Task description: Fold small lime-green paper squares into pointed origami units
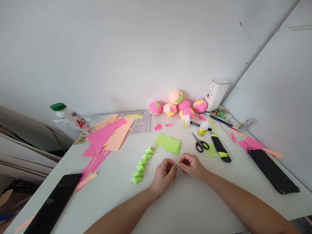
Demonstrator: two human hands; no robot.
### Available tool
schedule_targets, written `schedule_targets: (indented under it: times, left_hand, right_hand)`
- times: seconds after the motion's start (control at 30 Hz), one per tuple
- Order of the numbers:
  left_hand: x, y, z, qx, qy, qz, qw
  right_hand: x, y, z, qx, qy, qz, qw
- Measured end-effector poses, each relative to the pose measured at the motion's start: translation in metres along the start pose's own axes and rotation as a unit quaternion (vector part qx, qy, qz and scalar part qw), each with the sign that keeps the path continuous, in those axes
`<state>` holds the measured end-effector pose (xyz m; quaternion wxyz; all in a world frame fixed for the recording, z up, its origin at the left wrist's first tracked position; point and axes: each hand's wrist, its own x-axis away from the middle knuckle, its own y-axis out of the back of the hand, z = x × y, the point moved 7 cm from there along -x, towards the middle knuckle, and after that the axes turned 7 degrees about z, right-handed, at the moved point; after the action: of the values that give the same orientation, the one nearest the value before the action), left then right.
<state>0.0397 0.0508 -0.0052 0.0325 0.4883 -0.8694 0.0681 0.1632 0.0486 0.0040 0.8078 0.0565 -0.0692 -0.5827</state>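
Between my two hands is a small green paper piece (177,163), mostly covered by fingers. My left hand (166,173) pinches it from the left, and my right hand (191,165) pinches its other side. Left of my hands, several folded green paper units (141,168) lie in a slanting row. A stack of green paper rectangles (172,145) sits just beyond my fingers, with another green sheet (160,139) beside it. Black-handled scissors (200,145) and a yellow-black cutter (220,148) rest to the right.
Paper balls (170,110) are grouped by the wall near a white container (217,94). Glue bottles (202,129) stand before them. Pink and peach sheets (104,136), a bottle (73,118) and a black device (55,201) are left; a black phone (273,170) is right.
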Motion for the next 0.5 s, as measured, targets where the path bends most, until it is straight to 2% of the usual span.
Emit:
schedule_targets:
  times: [0.2, 0.37, 0.5]
  left_hand:
    - [0.0002, -0.0007, -0.0001, 0.036, 0.007, 0.009, 0.999]
    - [0.0004, -0.0009, 0.0020, 0.065, 0.015, 0.010, 0.998]
    - [0.0003, -0.0011, 0.0018, 0.069, 0.017, 0.011, 0.997]
  right_hand:
    - [-0.0003, -0.0005, -0.0025, -0.026, 0.004, -0.002, 1.000]
    - [-0.0013, 0.0003, 0.0061, 0.015, 0.082, 0.002, 0.996]
    - [-0.0016, -0.0002, 0.0062, 0.019, 0.098, 0.010, 0.995]
